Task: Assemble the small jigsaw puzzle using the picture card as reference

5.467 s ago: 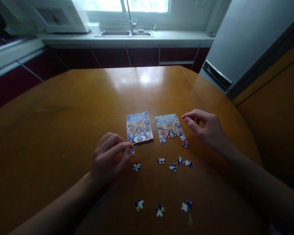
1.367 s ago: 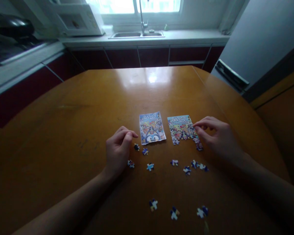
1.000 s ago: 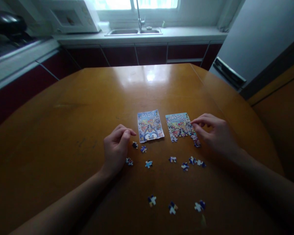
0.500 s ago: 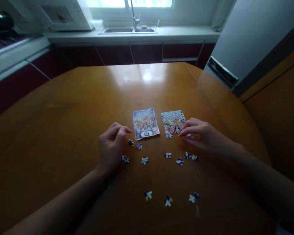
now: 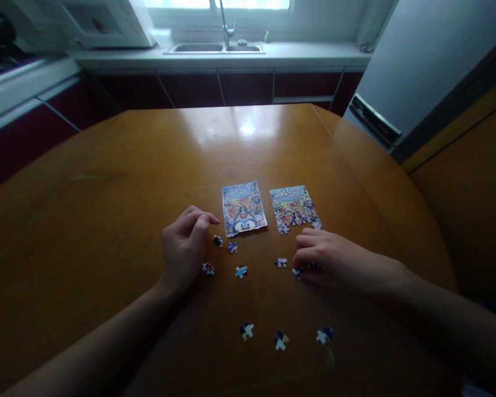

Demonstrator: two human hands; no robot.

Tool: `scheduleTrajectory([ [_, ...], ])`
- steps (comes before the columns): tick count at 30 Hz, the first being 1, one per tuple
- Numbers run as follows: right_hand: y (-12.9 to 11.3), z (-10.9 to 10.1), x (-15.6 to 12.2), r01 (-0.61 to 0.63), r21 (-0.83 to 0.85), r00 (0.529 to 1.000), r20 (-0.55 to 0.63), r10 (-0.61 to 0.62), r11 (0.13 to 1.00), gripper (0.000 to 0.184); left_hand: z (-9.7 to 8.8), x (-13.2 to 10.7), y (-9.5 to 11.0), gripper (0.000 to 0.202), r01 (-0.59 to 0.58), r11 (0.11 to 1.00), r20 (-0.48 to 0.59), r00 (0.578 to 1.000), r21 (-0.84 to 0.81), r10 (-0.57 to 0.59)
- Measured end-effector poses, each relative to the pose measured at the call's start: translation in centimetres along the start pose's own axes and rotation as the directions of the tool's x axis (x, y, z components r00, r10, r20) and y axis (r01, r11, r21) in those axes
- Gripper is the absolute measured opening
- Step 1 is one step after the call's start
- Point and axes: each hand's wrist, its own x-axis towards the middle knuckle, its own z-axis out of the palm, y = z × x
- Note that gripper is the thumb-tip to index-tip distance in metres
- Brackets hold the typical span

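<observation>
On the wooden table [image 5: 140, 165] lie a printed picture card [image 5: 243, 208] and, to its right, a partly assembled jigsaw [image 5: 293, 207]. My left hand [image 5: 186, 248] rests loosely curled left of the card, thumb against forefinger, with nothing seen in it. Three loose pieces [image 5: 217, 240] [image 5: 232, 247] [image 5: 208, 268] lie beside it. My right hand [image 5: 330, 259] lies below the jigsaw, its fingertips bent down and closed on a loose piece [image 5: 298, 271]. Another piece [image 5: 280, 262] sits just left of those fingers.
More loose pieces lie nearer me [image 5: 246, 330] [image 5: 280, 340] [image 5: 324, 334], and one in the middle [image 5: 241, 271]. Beyond the table are a counter with a sink [image 5: 215, 48], a microwave [image 5: 107, 22] and a grey fridge [image 5: 417, 55] at the right.
My right hand has come from the jigsaw's right edge down to the loose pieces below it and closed over them. My left hand has stayed curled beside the card.
</observation>
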Motion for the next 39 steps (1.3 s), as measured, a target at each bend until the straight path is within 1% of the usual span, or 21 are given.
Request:
scheduleTrajectory([
  [3, 0.1, 0.3, 0.1, -0.004, -0.025, 1.000, -0.014, 0.004, 1.000, 0.003, 0.0, 0.0, -0.1, 0.024, 0.001, 1.000, 0.004, 1.000, 0.010, -0.001],
  [8, 0.3, 0.2, 0.1, 0.031, -0.025, 0.999, -0.023, -0.032, 0.999, 0.005, 0.0, -0.1, -0.3, 0.023, -0.001, 1.000, 0.005, 1.000, -0.013, 0.001],
  [10, 0.4, 0.1, 0.2, 0.025, -0.034, 0.999, -0.032, -0.027, 0.999, 0.007, 0.0, -0.1, -0.3, 0.023, 0.003, 1.000, 0.008, 1.000, -0.016, -0.003],
  [13, 0.9, 0.1, 0.2, -0.007, -0.070, 0.998, -0.065, 0.002, 0.998, 0.009, 0.0, 0.0, -0.3, 0.023, 0.004, 1.000, 0.013, 1.000, -0.011, -0.004],
  [16, 1.3, 0.1, 0.4, -0.028, -0.100, 0.994, -0.112, 0.016, 0.995, 0.007, -0.1, 0.0, -0.3, 0.023, 0.005, 1.000, 0.018, 1.000, -0.008, -0.005],
  [20, 1.6, 0.2, 0.5, -0.002, -0.103, 0.991, -0.135, -0.012, 0.995, 0.003, -0.1, 0.0, -0.2, 0.023, 0.010, 1.000, 0.026, 1.000, -0.006, -0.010],
  [27, 1.7, 0.2, 0.6, 0.032, -0.100, 0.990, -0.132, -0.046, 0.994, 0.010, -0.1, 0.0, 0.2, 0.025, 0.019, 0.999, 0.024, 1.000, 0.029, -0.019],
  [31, 1.9, 0.3, 0.8, 0.021, -0.106, 0.990, -0.133, -0.036, 0.994, 0.013, -0.1, 0.1, 0.2, 0.025, 0.022, 0.999, 0.023, 0.999, 0.039, -0.023],
  [34, 2.1, 0.2, 0.8, 0.020, -0.103, 0.988, -0.150, -0.035, 0.994, 0.019, -0.1, 0.1, 0.2, 0.024, 0.019, 0.999, 0.026, 0.999, 0.030, -0.019],
  [36, 2.1, 0.1, 0.6, -0.003, -0.091, 0.983, -0.181, -0.013, 0.996, 0.021, -0.1, 0.0, 0.2, 0.024, 0.017, 0.999, 0.027, 0.999, 0.027, -0.018],
  [39, 1.9, -0.2, 0.1, -0.102, -0.086, 0.972, -0.221, 0.081, 0.991, 0.012, -0.1, 0.0, 0.1, 0.024, 0.005, 1.000, 0.024, 1.000, 0.017, -0.005],
])
